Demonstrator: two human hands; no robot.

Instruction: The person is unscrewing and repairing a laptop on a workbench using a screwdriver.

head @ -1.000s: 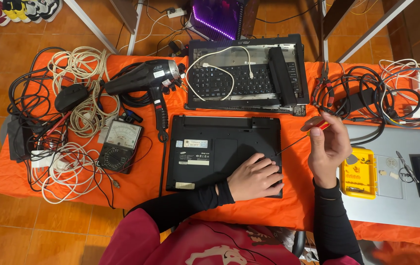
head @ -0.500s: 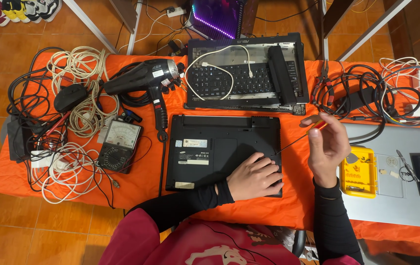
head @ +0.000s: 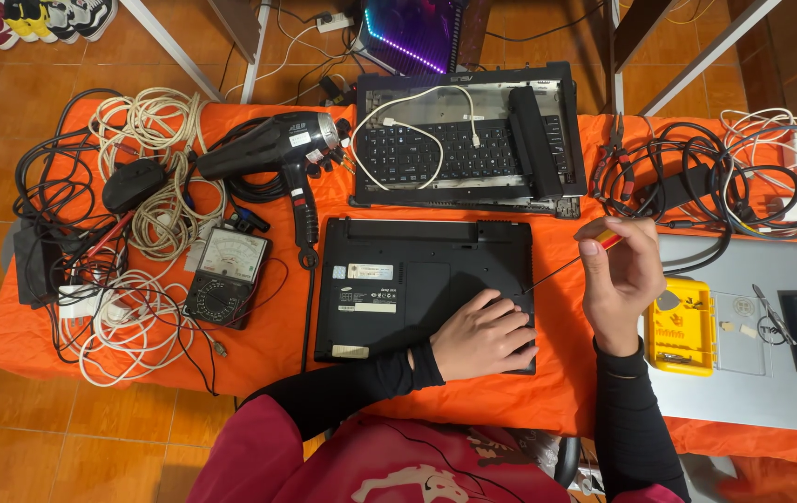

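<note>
A black laptop (head: 417, 279) lies upside down on the orange table cloth (head: 277, 345), its underside facing up. My left hand (head: 484, 335) rests flat on its near right corner, fingers spread, holding nothing. My right hand (head: 624, 272) is closed around a screwdriver (head: 566, 261) with a red and yellow handle. Its thin shaft slants down to the left, and the tip touches the laptop's right edge just above my left hand.
A second, opened laptop base (head: 468, 140) with keyboard and white cable lies behind. A black hair dryer (head: 277, 149), an analogue multimeter (head: 226, 275) and cable tangles (head: 110, 233) fill the left. A yellow bit case (head: 682, 326), a grey laptop lid (head: 762, 373) and more cables (head: 743, 182) sit right.
My right hand has shifted a little and turned the screwdriver, whose tip stays at the laptop's right edge. My left hand has stayed on the corner.
</note>
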